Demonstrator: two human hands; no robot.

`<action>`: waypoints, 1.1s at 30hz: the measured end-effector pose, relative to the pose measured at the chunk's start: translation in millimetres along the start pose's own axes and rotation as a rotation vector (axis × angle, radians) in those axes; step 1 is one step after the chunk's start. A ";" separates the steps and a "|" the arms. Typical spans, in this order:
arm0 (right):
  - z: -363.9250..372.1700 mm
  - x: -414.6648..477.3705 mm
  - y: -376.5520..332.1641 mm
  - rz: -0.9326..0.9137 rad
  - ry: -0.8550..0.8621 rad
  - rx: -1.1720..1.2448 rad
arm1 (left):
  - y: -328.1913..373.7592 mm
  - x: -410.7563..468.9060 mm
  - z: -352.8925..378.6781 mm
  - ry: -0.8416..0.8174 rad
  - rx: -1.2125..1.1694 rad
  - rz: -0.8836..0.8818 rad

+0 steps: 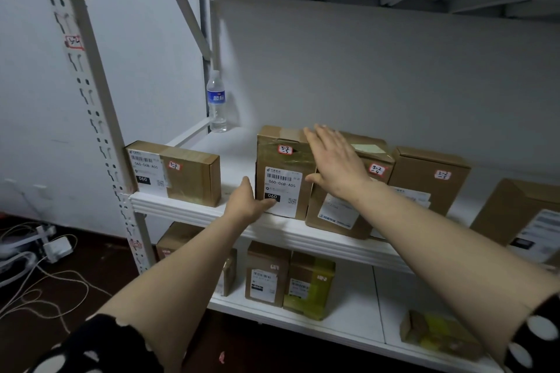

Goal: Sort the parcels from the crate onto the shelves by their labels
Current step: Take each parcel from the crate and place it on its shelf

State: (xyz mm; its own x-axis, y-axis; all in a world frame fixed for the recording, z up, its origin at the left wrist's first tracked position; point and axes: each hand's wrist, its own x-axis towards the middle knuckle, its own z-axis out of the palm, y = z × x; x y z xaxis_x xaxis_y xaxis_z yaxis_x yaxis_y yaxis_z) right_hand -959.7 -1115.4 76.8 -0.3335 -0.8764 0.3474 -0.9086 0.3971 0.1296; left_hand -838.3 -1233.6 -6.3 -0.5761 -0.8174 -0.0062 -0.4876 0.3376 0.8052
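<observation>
parcel [281,172] tagged 3-2-3 stood upright on the middle shelf [181,206], pressed right up against the 3-2-4 box [333,216], left hand [248,203] laid on its lower front corner, fingers straight, right hand [336,160] spread flat over its top right edge, bottle [216,103] parked way back

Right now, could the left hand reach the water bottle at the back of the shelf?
Probably yes: the left hand is at the gap between the left box and middle box, and bare shelf runs back to the bottle.
</observation>
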 end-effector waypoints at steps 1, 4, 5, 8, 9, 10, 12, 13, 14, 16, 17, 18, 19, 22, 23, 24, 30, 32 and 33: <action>-0.8 -4.1 -0.5 -0.006 0.000 -0.001 | 4.5 -6.1 -1.1 0.016 -0.009 0.007; -4.4 -13.3 -1.6 -0.006 0.015 0.026 | 17.4 -21.0 -4.6 0.065 -0.011 0.019; -5.9 -16.0 -1.2 -0.007 0.022 0.033 | 20.6 -25.6 -5.8 0.075 0.006 0.017; -8.2 -23.7 1.6 -0.018 0.033 0.044 | 25.9 -38.1 -7.8 0.081 0.054 0.014; -7.8 -26.4 2.3 -0.021 0.033 0.048 | 26.7 -41.9 -7.5 0.077 0.065 0.013; -7.0 -29.1 2.4 -0.025 0.034 0.051 | 27.7 -45.9 -7.2 0.074 0.076 0.013; -5.0 -33.8 1.9 -0.036 0.041 0.048 | 29.1 -51.8 -6.0 0.071 0.101 0.018; -3.9 -35.9 1.7 -0.041 0.045 0.045 | 29.4 -54.6 -5.4 0.069 0.107 0.019; -2.9 -38.0 1.8 -0.044 0.050 0.045 | 29.8 -57.5 -4.9 0.064 0.110 0.017; -1.1 -42.6 2.3 -0.052 0.054 0.049 | 28.9 -61.0 -3.7 0.056 0.120 0.016; -0.1 -45.0 2.5 -0.061 0.060 0.053 | 28.2 -62.0 -3.1 0.053 0.132 0.016; 2.0 -47.5 2.4 -0.075 0.069 0.055 | 28.0 -63.5 -3.2 0.053 0.142 0.019; 4.0 -50.1 1.7 -0.091 0.076 0.057 | 27.8 -64.7 -3.5 0.052 0.147 0.022; 11.1 -58.1 -0.3 -0.130 0.067 0.063 | 28.1 -69.5 -3.3 0.041 0.141 0.020; 13.9 -59.7 -1.9 -0.131 0.057 0.070 | 28.4 -72.0 -4.3 0.037 0.136 0.019; 16.1 -60.9 -3.3 -0.127 0.050 0.071 | 28.4 -73.6 -5.3 0.029 0.135 0.019; 21.1 -66.0 -14.6 -0.164 -0.008 0.075 | 21.2 -76.7 -13.7 0.036 0.129 -0.012; 21.0 -66.5 -18.1 -0.175 -0.011 0.071 | 18.7 -78.0 -16.3 0.039 0.125 -0.030; 21.3 -66.2 -19.6 -0.179 -0.017 0.066 | 17.9 -79.5 -17.5 0.040 0.123 -0.036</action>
State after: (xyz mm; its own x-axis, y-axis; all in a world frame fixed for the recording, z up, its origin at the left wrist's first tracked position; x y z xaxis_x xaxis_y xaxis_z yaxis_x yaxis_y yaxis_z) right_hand -925.2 -1070.9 31.5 -0.1686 -0.9363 0.3082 -0.9682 0.2159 0.1261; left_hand -789.7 -1170.8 18.9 -0.5313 -0.8471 -0.0079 -0.5858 0.3606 0.7258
